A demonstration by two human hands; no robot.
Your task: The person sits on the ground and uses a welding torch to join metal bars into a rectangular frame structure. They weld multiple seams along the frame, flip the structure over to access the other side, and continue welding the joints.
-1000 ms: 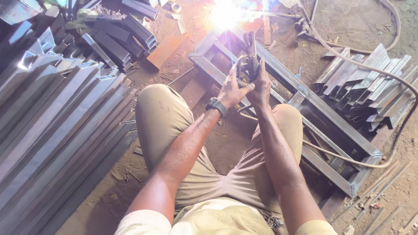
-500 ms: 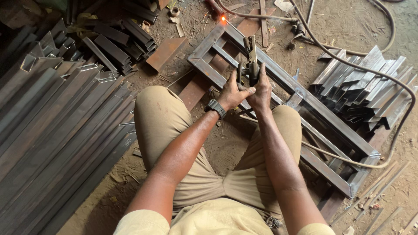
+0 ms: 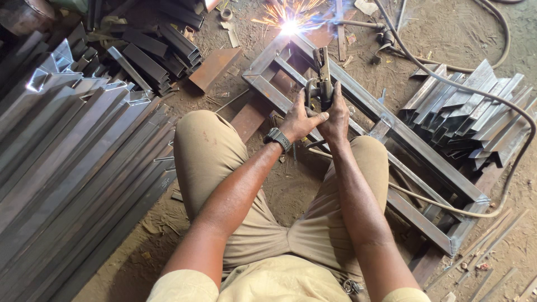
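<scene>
The left hand (image 3: 299,118) and right hand (image 3: 337,114) are clamped together around a dark metal clamp tool (image 3: 323,75), probably a welding holder, over the steel frame (image 3: 391,134) on the dirt floor. Beyond, bright sparks (image 3: 290,25) are seen again, brighter than half a second earlier.

Both hands wrapped around a dark metal clamp (image 3: 323,75): left hand (image 3: 299,118) with a wristwatch (image 3: 277,138) at its wrist, right hand (image 3: 337,114) just beside it, touching. Clamp set on a rectangular steel frame (image 3: 391,131) lying on the dirt floor (image 3: 291,184). Bright welding sparks (image 3: 289,25) at the frame's far corner. Long steel channels (image 3: 72,162) stacked at left; shorter cut pieces (image 3: 467,114) piled at right, a hose (image 3: 503,128) curving around them.
</scene>
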